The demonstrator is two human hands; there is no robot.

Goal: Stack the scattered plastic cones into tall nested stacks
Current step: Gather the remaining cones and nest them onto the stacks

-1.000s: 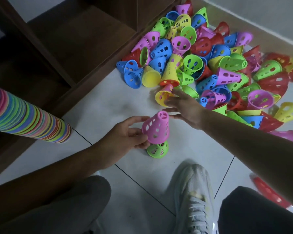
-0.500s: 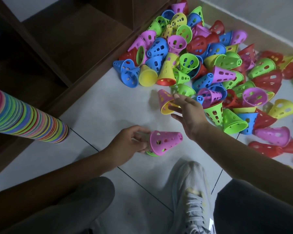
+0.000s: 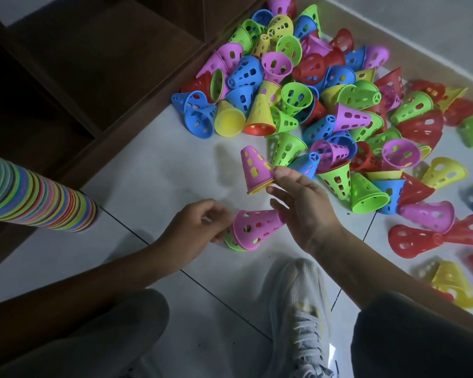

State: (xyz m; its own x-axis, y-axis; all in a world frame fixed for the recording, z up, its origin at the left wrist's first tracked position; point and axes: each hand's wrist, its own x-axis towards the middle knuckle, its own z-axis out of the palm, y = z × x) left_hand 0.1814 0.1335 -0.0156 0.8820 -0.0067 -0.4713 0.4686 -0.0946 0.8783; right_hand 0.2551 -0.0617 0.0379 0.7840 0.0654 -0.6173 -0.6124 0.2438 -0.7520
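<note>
My right hand [image 3: 303, 211] pinches a pink-over-yellow cone pair [image 3: 256, 170] at its rim w/ thumb and fingertips, other fingers loose. My left hand [image 3: 194, 227] grips the pink-on-green stack [image 3: 253, 229], lying tilted on the floor [image 3: 153, 170] near my shoe [image 3: 298, 309]. Next, I'd judge: line the pair's wide mouth w/ the stack's narrow tip, slide on straight, don't jam. Vs 0.5 s ago: the pair is up off the floor, swung closer to the stack; left hand approx same spot.

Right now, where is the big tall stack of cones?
In the head view, the tall stack is at the left edge, leaning in over the white floor beside the dark wooden shelf, left of the left hand.
</note>
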